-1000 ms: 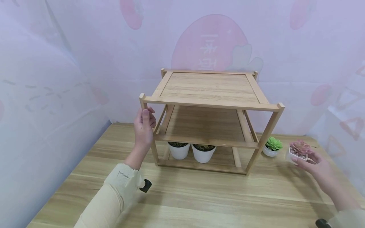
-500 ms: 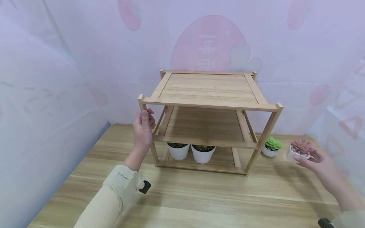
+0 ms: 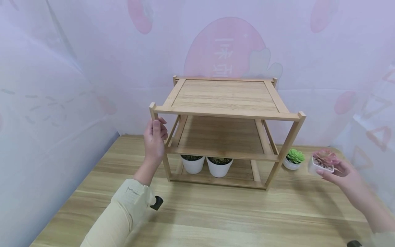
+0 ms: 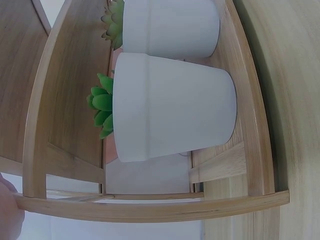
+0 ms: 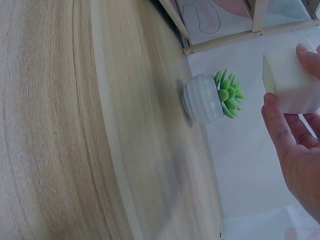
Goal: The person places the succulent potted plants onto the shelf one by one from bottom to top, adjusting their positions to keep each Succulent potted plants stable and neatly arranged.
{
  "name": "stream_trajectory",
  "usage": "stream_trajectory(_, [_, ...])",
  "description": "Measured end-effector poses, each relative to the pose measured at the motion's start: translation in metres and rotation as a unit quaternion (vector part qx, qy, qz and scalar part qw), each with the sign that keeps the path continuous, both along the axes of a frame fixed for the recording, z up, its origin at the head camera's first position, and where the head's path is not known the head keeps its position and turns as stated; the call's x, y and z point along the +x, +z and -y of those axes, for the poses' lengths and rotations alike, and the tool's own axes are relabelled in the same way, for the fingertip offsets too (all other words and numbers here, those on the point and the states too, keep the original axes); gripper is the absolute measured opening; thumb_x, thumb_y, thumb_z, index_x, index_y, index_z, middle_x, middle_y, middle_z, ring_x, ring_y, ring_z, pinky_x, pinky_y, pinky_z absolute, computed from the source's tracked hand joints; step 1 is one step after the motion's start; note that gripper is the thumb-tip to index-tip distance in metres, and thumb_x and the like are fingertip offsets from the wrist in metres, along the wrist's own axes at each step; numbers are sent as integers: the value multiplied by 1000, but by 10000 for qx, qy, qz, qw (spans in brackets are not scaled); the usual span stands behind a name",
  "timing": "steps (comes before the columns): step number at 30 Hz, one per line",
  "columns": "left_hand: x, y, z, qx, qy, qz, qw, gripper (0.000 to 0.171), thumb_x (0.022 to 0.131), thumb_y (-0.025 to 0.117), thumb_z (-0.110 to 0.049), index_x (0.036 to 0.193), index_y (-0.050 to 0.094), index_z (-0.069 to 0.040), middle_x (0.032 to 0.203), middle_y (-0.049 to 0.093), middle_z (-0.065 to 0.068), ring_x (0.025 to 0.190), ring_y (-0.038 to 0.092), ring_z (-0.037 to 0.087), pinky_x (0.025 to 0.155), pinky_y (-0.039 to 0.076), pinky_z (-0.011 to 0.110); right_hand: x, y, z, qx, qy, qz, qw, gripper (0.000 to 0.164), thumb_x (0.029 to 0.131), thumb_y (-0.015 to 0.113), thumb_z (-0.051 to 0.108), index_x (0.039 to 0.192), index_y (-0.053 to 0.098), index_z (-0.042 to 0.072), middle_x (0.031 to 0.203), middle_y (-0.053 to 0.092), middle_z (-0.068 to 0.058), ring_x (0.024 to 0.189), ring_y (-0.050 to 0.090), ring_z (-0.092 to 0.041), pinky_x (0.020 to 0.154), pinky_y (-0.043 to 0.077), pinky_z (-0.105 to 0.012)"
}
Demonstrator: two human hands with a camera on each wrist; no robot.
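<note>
My left hand grips the front left post of a three-tier wooden shelf, just below the top board. On the far right, my right hand holds a small white pot with a pink succulent between thumb and fingers. The right wrist view shows that white pot raised above the table, its plant hidden. A green succulent in a ribbed white pot stands on the table between the shelf and my right hand.
Two larger white pots, the left one and the right one, stand on the shelf's bottom tier; succulents show in the left wrist view. The wooden table spreads in front. Printed cloth hangs behind and at both sides.
The right hand with the pink succulent has shifted slightly and stays raised over the table's right side. The left hand keeps its grip on the shelf post.
</note>
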State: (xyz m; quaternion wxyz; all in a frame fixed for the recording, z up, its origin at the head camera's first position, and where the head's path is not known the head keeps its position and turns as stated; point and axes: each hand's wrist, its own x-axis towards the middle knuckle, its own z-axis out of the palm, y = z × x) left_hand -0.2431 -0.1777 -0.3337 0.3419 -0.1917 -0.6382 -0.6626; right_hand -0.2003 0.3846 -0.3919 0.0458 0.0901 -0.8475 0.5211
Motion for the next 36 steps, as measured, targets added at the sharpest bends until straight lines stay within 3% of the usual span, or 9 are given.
stream_trajectory(7, [-1,-1,0,-37,22,-49,10000,51,102,43,-61,99,54,-12,70,35,-1,60,32,8,56,31,21,3,7,9,144,68,-61,9999,43,101,67,6,135,52,28,125,54,29,107,53,17,81,47,-9])
stream_trajectory(9, [0,-1,0,-28,24,-33,10000,52,103,43,-61,99,54,-10,70,35,-1,60,32,8,56,31,22,5,9,11,433,-57,-23,9990,39,101,69,10,136,52,18,131,54,18,107,53,16,80,47,-8])
stream_trajectory(14, [1,-1,0,-10,24,16,10000,48,104,43,-59,100,54,-12,70,35,-2,61,33,7,58,31,20,8,12,18,1214,-262,116,9922,57,102,68,20,142,40,-9,148,40,-30,128,54,-39,75,43,-7])
stream_trajectory(15, [1,-1,0,-7,23,22,10000,48,104,43,-59,100,54,-13,70,35,-2,62,33,7,58,31,19,9,13,18,1232,-243,96,9920,59,102,68,19,143,39,-11,147,43,-29,128,55,-39,76,44,-7])
stream_trajectory(19, [1,0,-1,-25,37,23,10000,49,104,42,-60,100,53,-13,71,35,-2,62,33,7,58,31,19,12,14,20,1232,-130,-4,9923,56,101,70,17,141,42,-9,138,56,-17,117,59,-3,78,46,-8])
stream_trajectory(21, [1,0,-1,-40,59,15,10000,52,104,42,-60,100,53,-10,71,35,-2,62,33,7,58,31,19,13,15,22,1251,-66,22,9921,56,101,70,18,141,42,-8,139,55,-16,118,58,-3,78,45,-8])
stream_trajectory(26, [1,-1,0,-72,56,2,10000,57,104,41,-61,100,53,-5,70,34,-2,62,33,7,58,31,20,18,19,27,1411,-6,475,9888,73,104,66,28,154,26,-6,152,36,-36,133,37,-57,78,44,-8])
stream_trajectory(31, [1,0,0,-56,32,-8,10000,52,103,42,-62,100,53,-11,70,34,-1,62,33,8,59,31,20,21,15,32,1036,76,637,9925,54,104,65,24,148,36,7,154,29,-38,136,29,-62,81,42,-8])
stream_trajectory(36, [1,0,0,-61,55,23,10000,53,102,43,-63,101,53,-11,71,35,-1,62,33,8,59,32,20,22,11,37,707,43,286,9971,39,100,70,13,131,46,14,126,60,16,120,55,2,80,45,-9])
